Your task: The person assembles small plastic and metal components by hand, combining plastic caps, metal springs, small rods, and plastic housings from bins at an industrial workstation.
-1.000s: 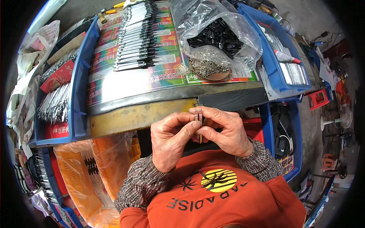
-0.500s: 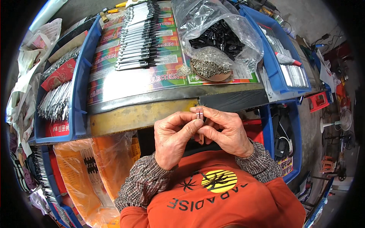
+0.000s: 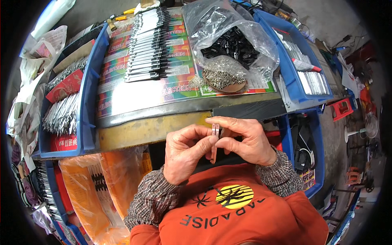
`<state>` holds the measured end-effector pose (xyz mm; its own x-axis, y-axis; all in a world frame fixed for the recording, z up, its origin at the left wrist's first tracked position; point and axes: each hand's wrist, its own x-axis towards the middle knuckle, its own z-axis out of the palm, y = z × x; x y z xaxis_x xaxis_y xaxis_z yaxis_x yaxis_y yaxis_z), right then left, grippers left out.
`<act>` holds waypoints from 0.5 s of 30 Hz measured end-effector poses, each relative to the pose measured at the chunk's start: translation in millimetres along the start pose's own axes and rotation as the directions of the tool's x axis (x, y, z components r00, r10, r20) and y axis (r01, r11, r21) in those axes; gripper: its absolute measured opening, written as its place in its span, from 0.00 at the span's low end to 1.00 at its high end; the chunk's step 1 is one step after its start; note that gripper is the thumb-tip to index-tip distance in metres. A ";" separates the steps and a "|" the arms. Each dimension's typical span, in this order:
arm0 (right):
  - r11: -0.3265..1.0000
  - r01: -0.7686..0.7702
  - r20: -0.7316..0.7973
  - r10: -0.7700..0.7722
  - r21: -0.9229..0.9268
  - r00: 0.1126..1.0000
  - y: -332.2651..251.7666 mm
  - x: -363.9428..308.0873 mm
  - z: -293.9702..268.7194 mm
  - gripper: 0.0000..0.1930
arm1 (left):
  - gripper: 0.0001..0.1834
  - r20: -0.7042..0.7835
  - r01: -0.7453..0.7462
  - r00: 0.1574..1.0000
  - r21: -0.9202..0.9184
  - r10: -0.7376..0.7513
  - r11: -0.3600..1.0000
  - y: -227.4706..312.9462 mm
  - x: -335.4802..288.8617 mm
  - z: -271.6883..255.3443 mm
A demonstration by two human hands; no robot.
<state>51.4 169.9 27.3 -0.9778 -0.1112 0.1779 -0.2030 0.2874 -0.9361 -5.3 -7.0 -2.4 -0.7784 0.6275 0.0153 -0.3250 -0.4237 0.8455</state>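
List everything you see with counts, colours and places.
slim strips: many, silver and black, upper centre-left
printed sheeting: uncounted, multicoloured, under strips
plastic bag: one, clear, upper centre
plastic parts: many, black, inside bag
metal bits: many, silver, at bag's edge
bins: at least four, blue, both sides
crate: at least one, orange, lower left
plastic stool: one, red, right
slim piece: one, reddish-brown, between hands
shirt: one, orange-red, bottom
left hand: one, bare, pinching slim piece
right hand: one, bare, beside slim piece

The held piece is reddish, the sleeves dark-and-light checked.
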 end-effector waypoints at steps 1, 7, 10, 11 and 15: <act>0.999 0.001 0.024 0.000 -0.035 1.000 -1.8 1.8 -5.3 0.16 | 0.05 0.053 0.060 0.997 0.015 -0.061 0.998 1.4 -0.4 -2.3; 0.982 -0.016 0.133 -0.009 0.187 0.991 -3.0 5.5 -12.1 0.05 | 0.04 0.195 0.217 0.951 0.132 -0.240 0.967 13.8 -2.5 -8.7; 0.965 -0.019 0.121 -0.013 0.261 0.993 4.8 3.6 -11.4 0.05 | 0.05 0.185 0.184 0.960 0.148 -0.210 0.972 13.6 1.0 -8.5; 0.964 0.010 0.062 -0.028 0.266 0.998 6.5 4.0 -10.8 0.05 | 0.05 0.190 0.181 0.960 0.151 -0.208 0.972 14.0 1.7 -5.8; 0.959 0.072 -0.103 -0.046 0.273 0.994 10.3 6.8 -5.4 0.06 | 0.07 0.064 -0.210 0.975 0.564 0.211 0.799 8.7 5.3 12.0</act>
<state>42.4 177.2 20.6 -0.9678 -0.0259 0.2505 -0.2508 0.0082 -0.9680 -5.8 0.5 11.5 -0.7936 0.5644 0.2273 0.2065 -0.1015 0.9732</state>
